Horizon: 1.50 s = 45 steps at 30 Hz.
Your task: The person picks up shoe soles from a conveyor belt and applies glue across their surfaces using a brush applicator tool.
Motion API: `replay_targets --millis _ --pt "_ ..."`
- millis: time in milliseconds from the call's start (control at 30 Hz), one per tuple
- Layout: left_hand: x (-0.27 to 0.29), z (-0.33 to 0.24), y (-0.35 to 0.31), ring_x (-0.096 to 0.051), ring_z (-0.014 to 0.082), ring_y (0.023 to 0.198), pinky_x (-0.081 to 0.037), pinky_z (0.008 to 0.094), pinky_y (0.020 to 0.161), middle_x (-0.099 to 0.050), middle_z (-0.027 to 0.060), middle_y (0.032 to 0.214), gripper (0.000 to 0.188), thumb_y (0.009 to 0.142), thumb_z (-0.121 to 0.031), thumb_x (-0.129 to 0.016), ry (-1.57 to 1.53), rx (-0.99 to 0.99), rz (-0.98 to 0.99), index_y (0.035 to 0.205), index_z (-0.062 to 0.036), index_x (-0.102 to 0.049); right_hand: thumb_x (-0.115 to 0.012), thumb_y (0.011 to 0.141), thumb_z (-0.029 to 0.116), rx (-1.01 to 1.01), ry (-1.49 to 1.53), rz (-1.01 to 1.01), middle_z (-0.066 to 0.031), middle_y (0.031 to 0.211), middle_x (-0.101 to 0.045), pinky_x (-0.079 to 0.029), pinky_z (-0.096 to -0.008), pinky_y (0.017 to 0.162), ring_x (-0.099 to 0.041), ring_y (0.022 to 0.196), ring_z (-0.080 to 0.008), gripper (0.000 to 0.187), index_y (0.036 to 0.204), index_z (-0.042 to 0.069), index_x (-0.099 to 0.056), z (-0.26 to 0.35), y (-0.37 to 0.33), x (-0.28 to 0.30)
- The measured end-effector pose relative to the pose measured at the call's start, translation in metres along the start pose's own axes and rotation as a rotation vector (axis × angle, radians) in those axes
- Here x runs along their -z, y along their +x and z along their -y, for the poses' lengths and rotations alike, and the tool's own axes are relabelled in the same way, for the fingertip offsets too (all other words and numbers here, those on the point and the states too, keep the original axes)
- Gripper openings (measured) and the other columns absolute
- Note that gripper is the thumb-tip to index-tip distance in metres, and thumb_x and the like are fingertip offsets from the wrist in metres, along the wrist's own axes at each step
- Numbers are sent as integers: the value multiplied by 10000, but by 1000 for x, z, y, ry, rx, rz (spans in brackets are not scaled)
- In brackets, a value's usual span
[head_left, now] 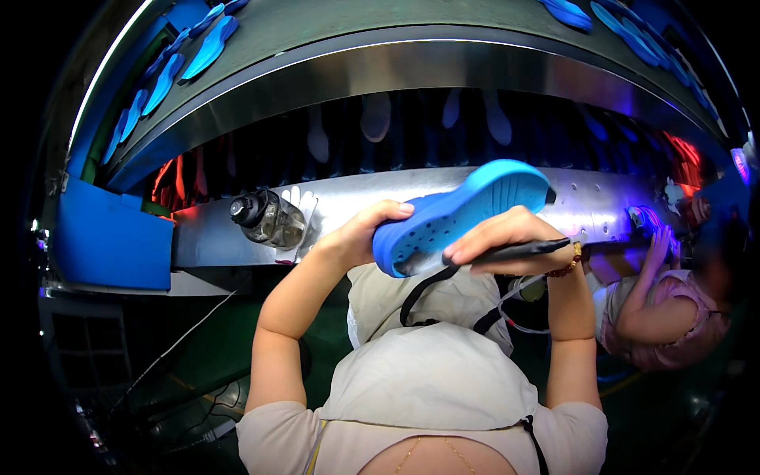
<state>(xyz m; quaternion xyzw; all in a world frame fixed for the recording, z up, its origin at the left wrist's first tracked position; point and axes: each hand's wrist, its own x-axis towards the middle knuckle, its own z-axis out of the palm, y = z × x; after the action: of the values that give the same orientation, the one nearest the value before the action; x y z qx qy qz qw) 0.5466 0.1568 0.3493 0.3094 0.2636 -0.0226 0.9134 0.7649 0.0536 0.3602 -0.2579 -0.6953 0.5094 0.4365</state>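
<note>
A blue shoe sole [459, 207] with raised side walls and a lighter blue inside is held up, tilted, in front of me. My left hand [370, 229] grips its heel end, thumb over the rim. My right hand [507, 235] is closed round a black-handled brush [526, 249]. The brush's head reaches into the heel part of the sole, where a pale blur [421, 263] looks like bristles. Small holes and ribs show on the sole's inner face. Part of the sole's near edge is hidden behind my right hand.
A dark-lidded bottle [273, 220] and a white glove [301, 202] lie on the metal ledge [214, 241] at left. Above runs a belt [396, 17] with blue soles [210, 49] at both sides. A co-worker [665, 313] sits at right.
</note>
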Motion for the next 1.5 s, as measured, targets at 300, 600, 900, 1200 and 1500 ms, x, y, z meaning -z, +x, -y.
replay_targets --millis 300,600,900,1200,1500 --pt "-6 -4 -9 -599 197 844 -476 284 763 -595 177 995 557 809 -369 -519 170 -38 -78 1165 58 -476 -650 705 -14 -38 -151 46 -137 914 -637 -491 -316 770 -621 862 -255 228 929 -12 -610 7 -5 13" --pt "16 -4 -27 -561 231 953 -438 326 845 -535 183 1125 598 789 -392 -505 138 -73 -131 1194 45 -451 -659 691 -37 -70 -134 -121 -155 961 -628 -482 -323 820 -611 918 -256 250 937 -9 -626 -4 -21 14" --pt "26 -11 -32 -579 224 906 -448 308 821 -563 203 1063 573 794 -358 -478 75 -222 -165 1165 78 -464 -645 739 15 -455 81 -374 -118 965 -637 -474 -195 553 -588 646 -88 212 950 15 -638 5 -29 20" --pt "45 15 4 -437 301 1136 -295 469 989 -469 131 1234 689 816 -590 -368 -352 -443 88 1259 -64 -407 -641 701 -11 -219 185 -444 -142 916 -639 -475 -241 735 -605 825 -142 226 925 -35 -622 10 -26 -3" --pt "30 60 66 -494 304 1068 -376 458 932 -502 169 1161 831 785 -710 -171 -469 -386 -66 1240 -51 -395 -636 715 37 -412 -143 -500 -86 770 -647 -479 -221 620 -604 687 -105 167 875 -13 -637 -37 -8 -28"
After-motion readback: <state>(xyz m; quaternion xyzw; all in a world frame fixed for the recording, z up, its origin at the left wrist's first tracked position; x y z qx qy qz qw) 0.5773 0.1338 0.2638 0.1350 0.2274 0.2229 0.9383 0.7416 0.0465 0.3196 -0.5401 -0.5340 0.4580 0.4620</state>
